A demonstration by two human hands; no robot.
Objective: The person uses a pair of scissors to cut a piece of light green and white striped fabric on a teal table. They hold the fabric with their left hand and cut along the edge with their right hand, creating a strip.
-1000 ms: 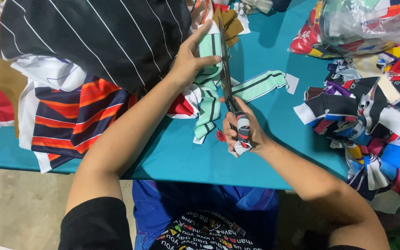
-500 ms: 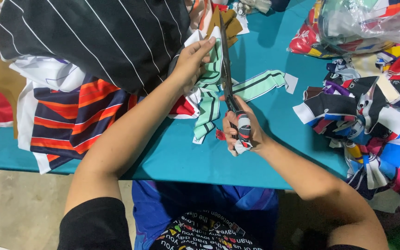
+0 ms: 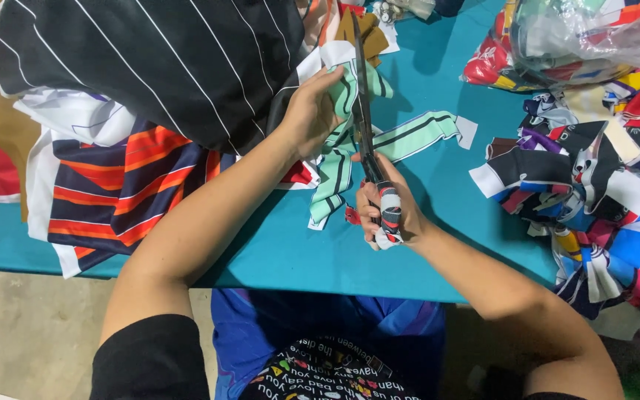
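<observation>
Right hand: nearest the tabletop's front edge, the right hand (image 3: pixel 385 211) has its grip wrapped tight round the cloth-bound handles of the scissors (image 3: pixel 364 126); it sits where it sat a second ago.
Scissors: the long dark blades run away from the person and now look closed into one line, the tip reaching further up past the brown scrap (image 3: pixel 364 33) than before.
Left hand: the left hand (image 3: pixel 311 112) has slid further from the person since the earlier frames; its grip pinches the upper end of the mint-green striped cloth (image 3: pixel 346 137), just left of the blades.
Cloth: the mint-green striped cloth lies mid-tabletop, touching the blades; one strip trails right to a white tab, another hangs toward the front edge. Its upper part is now drawn up more against the blade.
Tabletop: the teal tabletop (image 3: pixel 438 230) shows bare between the hands and the right-hand heap.
Left heap: black pinstriped fabric (image 3: pixel 150 67) over navy-and-orange striped fabric (image 3: pixel 124 189), unchanged.
Right heap: a pile of mixed coloured offcuts (image 3: pixel 594 200), well apart from the scissors.
Far right: a clear plastic bag (image 3: pixel 594 33) of scraps, as before.
</observation>
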